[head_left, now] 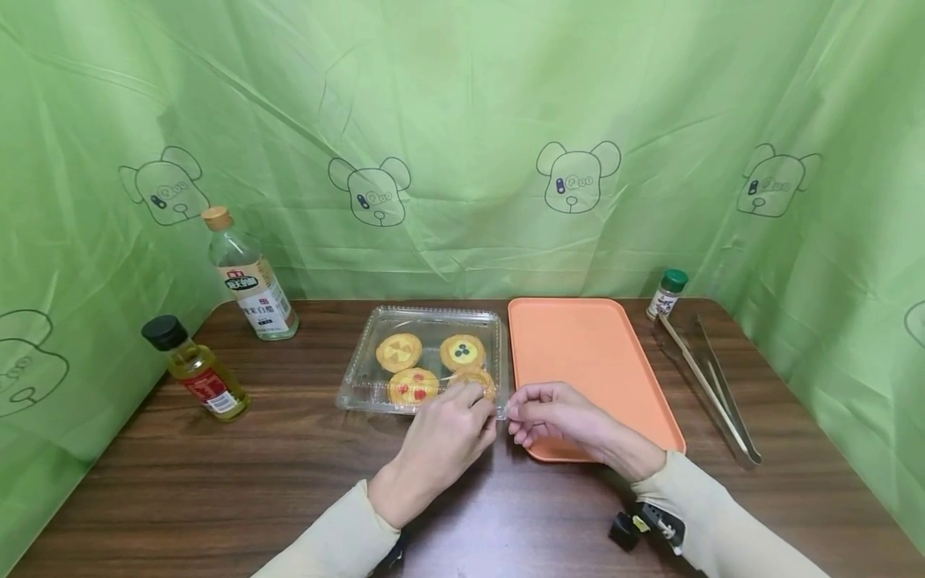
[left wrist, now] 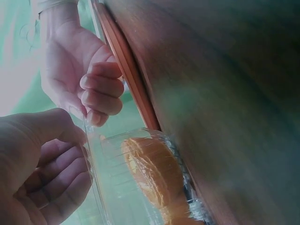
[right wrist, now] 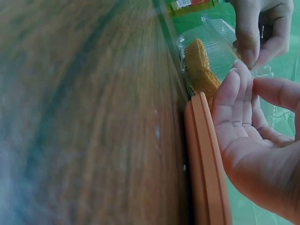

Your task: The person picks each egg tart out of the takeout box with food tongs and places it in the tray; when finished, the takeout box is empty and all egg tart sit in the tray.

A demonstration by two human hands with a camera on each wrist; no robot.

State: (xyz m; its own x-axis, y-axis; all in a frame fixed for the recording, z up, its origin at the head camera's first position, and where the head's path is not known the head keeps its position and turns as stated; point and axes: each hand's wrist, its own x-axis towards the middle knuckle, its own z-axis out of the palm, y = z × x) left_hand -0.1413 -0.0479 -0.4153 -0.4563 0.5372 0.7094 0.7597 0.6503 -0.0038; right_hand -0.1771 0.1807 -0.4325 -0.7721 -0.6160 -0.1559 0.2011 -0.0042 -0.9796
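Note:
A clear plastic food box (head_left: 361, 357) stands at the middle of the table, its see-through lid (left wrist: 98, 168) over several egg tarts (head_left: 399, 353). One tart has dark berries (head_left: 463, 352) on top, another red pieces (head_left: 413, 388). My left hand (head_left: 448, 433) pinches the lid's front edge between thumb and fingers, covering part of the nearest tart on the right. At the box's front right corner, my right hand (head_left: 564, 416) pinches the same edge, thumb against curled fingers. Both hands' fingertips are close together there.
Right of the box lies an orange tray (head_left: 578, 345), partly under my right hand. Metal tongs (head_left: 711, 385) and a green-capped shaker (head_left: 665, 294) stand farther right. A vinegar bottle (head_left: 253, 281) and an oil bottle (head_left: 198, 373) are at the left. Green cloth (head_left: 462, 96) surrounds the table.

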